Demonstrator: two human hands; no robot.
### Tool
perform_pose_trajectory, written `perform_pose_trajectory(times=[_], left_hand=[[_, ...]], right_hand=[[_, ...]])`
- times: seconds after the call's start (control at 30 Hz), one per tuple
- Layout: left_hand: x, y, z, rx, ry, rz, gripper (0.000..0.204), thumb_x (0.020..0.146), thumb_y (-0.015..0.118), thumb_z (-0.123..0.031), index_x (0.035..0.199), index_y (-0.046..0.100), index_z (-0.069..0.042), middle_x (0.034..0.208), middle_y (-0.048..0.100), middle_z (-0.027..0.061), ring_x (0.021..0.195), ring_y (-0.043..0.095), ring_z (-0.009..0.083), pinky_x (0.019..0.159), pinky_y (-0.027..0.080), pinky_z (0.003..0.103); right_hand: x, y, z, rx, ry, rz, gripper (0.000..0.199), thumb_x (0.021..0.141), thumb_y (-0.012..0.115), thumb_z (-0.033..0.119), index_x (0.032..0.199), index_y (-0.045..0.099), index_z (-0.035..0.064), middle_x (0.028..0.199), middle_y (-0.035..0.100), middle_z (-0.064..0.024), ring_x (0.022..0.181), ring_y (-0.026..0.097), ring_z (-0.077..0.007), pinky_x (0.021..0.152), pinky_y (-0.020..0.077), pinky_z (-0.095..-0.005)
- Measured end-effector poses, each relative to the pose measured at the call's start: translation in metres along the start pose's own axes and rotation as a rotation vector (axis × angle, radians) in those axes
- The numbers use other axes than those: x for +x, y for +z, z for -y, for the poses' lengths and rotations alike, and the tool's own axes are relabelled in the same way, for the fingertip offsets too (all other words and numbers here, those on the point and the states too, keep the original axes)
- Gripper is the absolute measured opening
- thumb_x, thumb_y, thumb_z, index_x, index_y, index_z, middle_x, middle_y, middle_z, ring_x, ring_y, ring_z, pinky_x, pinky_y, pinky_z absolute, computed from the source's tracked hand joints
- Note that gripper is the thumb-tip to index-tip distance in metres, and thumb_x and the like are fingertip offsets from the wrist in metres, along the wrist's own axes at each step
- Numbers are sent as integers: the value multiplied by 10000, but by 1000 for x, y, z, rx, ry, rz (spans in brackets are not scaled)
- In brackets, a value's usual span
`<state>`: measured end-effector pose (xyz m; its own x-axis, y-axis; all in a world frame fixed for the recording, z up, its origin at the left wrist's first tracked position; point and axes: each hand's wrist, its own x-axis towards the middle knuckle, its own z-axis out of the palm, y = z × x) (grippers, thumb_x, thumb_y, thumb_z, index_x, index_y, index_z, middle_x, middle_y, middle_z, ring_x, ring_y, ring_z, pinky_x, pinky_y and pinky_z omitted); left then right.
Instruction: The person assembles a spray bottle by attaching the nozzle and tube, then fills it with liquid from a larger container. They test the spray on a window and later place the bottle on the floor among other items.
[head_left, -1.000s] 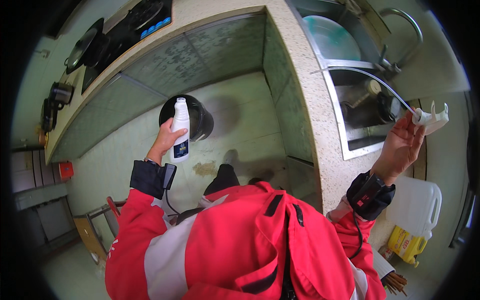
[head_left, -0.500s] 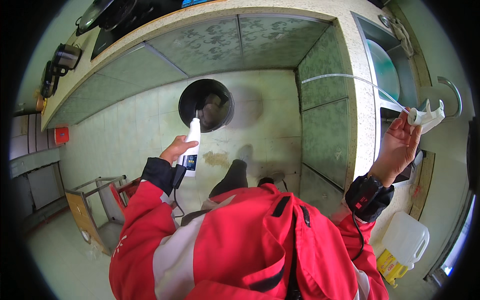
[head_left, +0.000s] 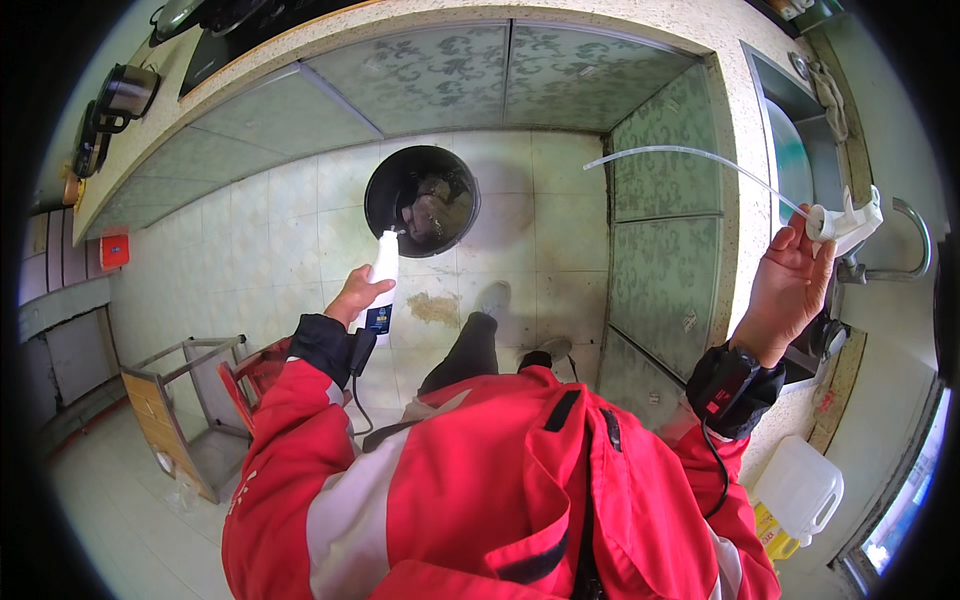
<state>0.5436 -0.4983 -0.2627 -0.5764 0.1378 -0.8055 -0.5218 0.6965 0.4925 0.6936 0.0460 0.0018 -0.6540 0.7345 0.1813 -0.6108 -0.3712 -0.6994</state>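
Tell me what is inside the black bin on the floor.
The black bin holds a dark liner with crumpled greyish rubbish. The neck of the white bottle in the left hand covers part of its near rim. What lies deeper is hidden.

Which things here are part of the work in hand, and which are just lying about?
In hand: left hand holds white bottle over black bin; right hand holds spray head with tube.

Lying about: kettle, jug, wooden stool, faucet.
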Motion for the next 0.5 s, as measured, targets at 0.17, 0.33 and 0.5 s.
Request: perform_pose_trajectory(times=[0.17, 0.33, 0.5], left_hand=[[9, -7, -5, 18, 53, -6, 426, 796, 760, -213, 1089, 601, 52, 944, 679, 133, 814, 656, 215, 742, 517, 359], [23, -12, -21, 29, -74, 35, 465, 797, 758, -262, 1085, 606, 70, 937, 679, 145, 792, 664, 230, 721, 524, 365], [30, -13, -23, 0, -146, 74, 495, 806, 756, -278, 1116, 598, 74, 951, 678, 145, 798, 664, 234, 717, 526, 373]], right_hand=[[1, 7, -8, 22, 23, 43, 475, 967, 553, 168, 1375, 394, -15, 1219, 604, -184, 1169, 575, -310, 892, 534, -348], [-1, 6, -10, 18, 35, 36, 475, 967, 551, 168, 1378, 393, -10, 1224, 602, -187, 1172, 572, -318, 891, 531, -351], [-3, 6, -12, -16, 27, -26, 473, 968, 553, 175, 1377, 398, -4, 1224, 605, -183, 1168, 574, -317, 884, 524, -352]])
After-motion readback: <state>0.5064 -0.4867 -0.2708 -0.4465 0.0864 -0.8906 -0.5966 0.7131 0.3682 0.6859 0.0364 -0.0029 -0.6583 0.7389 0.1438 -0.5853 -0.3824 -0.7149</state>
